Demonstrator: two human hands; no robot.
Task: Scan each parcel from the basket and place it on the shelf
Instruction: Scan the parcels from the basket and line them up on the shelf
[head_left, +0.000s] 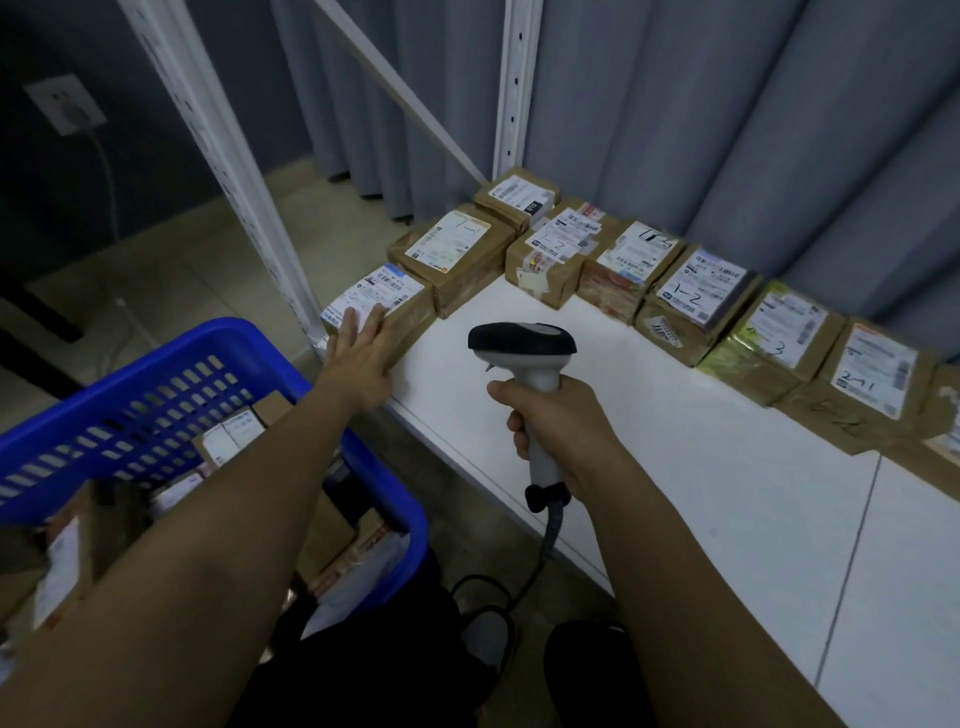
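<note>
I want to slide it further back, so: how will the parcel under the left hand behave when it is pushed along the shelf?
The parcel looks like a low, flat taped box, so it probably slides without tipping. The white shelf looks smooth, so it may glide easily. The left hand lies flat on it, which suggests it is stiff.

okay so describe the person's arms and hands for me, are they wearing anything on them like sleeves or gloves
Both forearms are bare as far as the picture shows: no sleeves reach into view. The left hand and right hand have no gloves, and no rings, watch or wristbands are visible. Fingernails look short and plain.
</note>
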